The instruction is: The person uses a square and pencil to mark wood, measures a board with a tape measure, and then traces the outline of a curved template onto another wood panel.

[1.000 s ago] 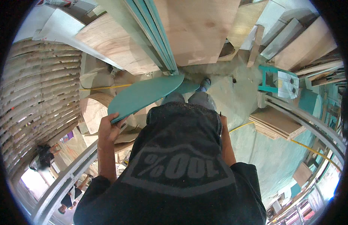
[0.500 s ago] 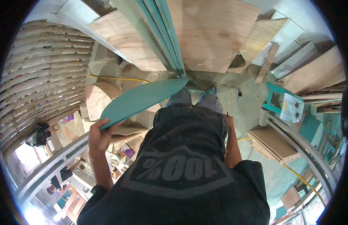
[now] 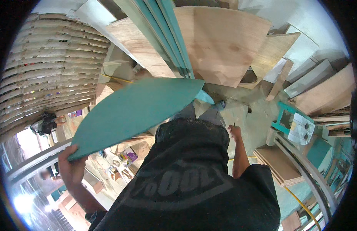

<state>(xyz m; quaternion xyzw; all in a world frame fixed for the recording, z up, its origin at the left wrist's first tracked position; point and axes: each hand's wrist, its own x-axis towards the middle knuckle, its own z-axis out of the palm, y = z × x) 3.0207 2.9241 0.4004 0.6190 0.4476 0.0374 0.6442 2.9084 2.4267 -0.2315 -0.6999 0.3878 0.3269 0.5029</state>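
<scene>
My left hand (image 3: 72, 165) is closed on the near left corner of a large, thin green board (image 3: 138, 111). The board slants across in front of me on the left, and the lens bends its outline into a leaf shape. Its far end lies close to the foot of some upright green-edged panels (image 3: 168, 42); whether they touch I cannot tell. A pale blue-green piece (image 3: 204, 97) pokes out under that far end. Beside my right hip, my right hand (image 3: 236, 133) is closed on a short, thin dark stick, too small to name for certain.
Plywood sheets (image 3: 220, 44) lean against the wall ahead. On the right are a green stool (image 3: 280, 119), a stack of boards (image 3: 280, 163) and a metal rail (image 3: 307, 165). A slatted wooden screen (image 3: 51, 61) stands left. A yellow cord (image 3: 301, 202) runs along the floor.
The green board has swung up and shows more of its face. My left hand has moved left and nearer to me with its corner. My right hand has come out from beside my body.
</scene>
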